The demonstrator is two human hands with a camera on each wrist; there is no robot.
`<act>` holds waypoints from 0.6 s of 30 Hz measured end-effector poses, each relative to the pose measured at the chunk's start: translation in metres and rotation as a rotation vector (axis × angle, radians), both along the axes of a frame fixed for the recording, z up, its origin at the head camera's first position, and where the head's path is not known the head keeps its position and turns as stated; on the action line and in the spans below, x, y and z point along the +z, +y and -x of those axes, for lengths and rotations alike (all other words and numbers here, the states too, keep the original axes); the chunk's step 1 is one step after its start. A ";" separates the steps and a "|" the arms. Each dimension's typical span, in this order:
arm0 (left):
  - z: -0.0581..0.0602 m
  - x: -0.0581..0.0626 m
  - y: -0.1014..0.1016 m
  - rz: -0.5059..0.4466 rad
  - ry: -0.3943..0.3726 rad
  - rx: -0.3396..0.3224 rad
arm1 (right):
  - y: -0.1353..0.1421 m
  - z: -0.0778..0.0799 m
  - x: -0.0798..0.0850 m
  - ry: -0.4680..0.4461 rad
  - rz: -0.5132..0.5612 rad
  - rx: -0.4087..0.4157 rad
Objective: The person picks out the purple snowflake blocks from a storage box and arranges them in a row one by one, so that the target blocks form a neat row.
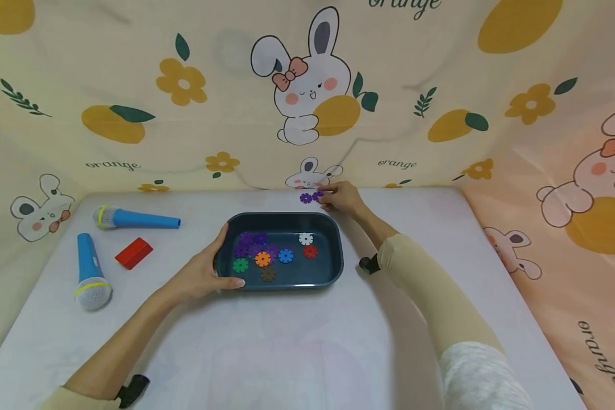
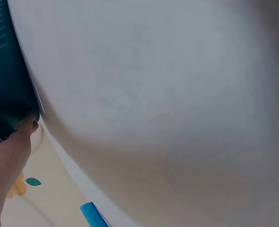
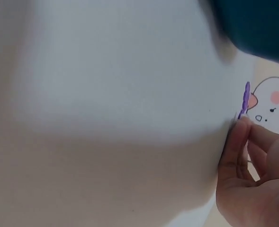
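Note:
A dark blue-green rectangular tray (image 1: pixel 318 278) sits mid-table, tilted slightly in the head view. Its left end is gripped by my left hand (image 1: pixel 205 272), thumb over the front rim and fingers at the far corner; the left wrist view shows this hand (image 2: pixel 9 153) on the tray's end (image 2: pixel 6 71). Inside lie several purple notched plastic discs (image 1: pixel 242 249) with green (image 1: pixel 240 265), orange (image 1: pixel 262 259), blue (image 1: pixel 285 255), brown (image 1: pixel 269 274), white (image 1: pixel 306 238) and red (image 1: pixel 310 251) ones. Behind the tray, my right hand (image 1: pixel 342 197) pinches purple notched discs (image 1: pixel 306 198) between thumb and fingertips.
Two blue toy microphones (image 1: pixel 146 219) (image 1: pixel 87 256) with grey heads lie at the left of the white table (image 1: pixel 307 347), beside a red block (image 1: pixel 134 253). A patterned cloth (image 1: pixel 210 131) hangs right behind the table's back edge. Black wrist straps (image 1: pixel 370 264) show on both arms.

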State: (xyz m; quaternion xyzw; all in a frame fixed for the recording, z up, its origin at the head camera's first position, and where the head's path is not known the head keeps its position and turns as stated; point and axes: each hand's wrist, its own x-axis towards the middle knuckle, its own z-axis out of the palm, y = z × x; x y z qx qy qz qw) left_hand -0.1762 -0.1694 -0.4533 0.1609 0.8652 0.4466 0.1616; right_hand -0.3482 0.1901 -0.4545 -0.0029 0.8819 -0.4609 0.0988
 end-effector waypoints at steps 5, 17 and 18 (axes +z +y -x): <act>0.000 0.000 0.000 0.000 0.002 -0.001 | -0.001 -0.010 0.001 0.115 0.028 0.004; -0.001 0.000 0.000 0.012 0.007 -0.001 | -0.020 -0.052 0.038 0.206 0.204 0.205; -0.001 0.000 0.000 0.010 0.007 -0.001 | -0.022 -0.056 0.040 0.201 0.197 0.225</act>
